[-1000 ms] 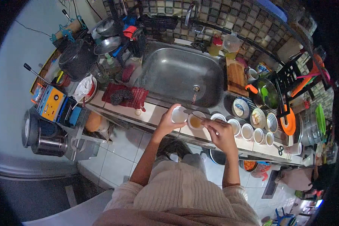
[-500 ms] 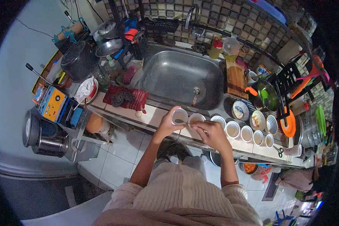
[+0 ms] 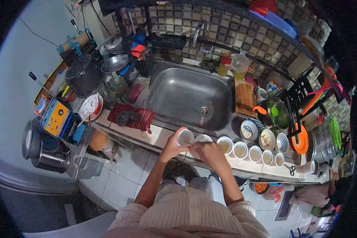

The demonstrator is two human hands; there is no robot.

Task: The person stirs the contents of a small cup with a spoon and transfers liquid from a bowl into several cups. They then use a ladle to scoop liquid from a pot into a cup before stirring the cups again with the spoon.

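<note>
My left hand (image 3: 171,148) is wrapped round a white cup (image 3: 185,137) at the counter's front edge, its mouth facing up. My right hand (image 3: 211,154) is closed on a thin spoon (image 3: 190,144), whose far end reaches into that cup. The spoon's bowl cannot be made out. Just behind my right hand stands a second white cup (image 3: 202,137), partly covered by the fingers. From there a row of white cups runs to the right, beginning with a cup of pale liquid (image 3: 225,145).
Behind the cups lies a steel sink (image 3: 178,93). A red cloth (image 3: 142,119) with a dark scrubber rests on the left. To the right are several bowls (image 3: 249,129), an orange plate (image 3: 300,139), a pan (image 3: 279,115), a cutting board (image 3: 245,99) and scissors (image 3: 291,169).
My right hand has turned and lowered slightly, with its fingers nearer the left-hand cup. My left hand still holds that cup. The whole view has shifted a little.
</note>
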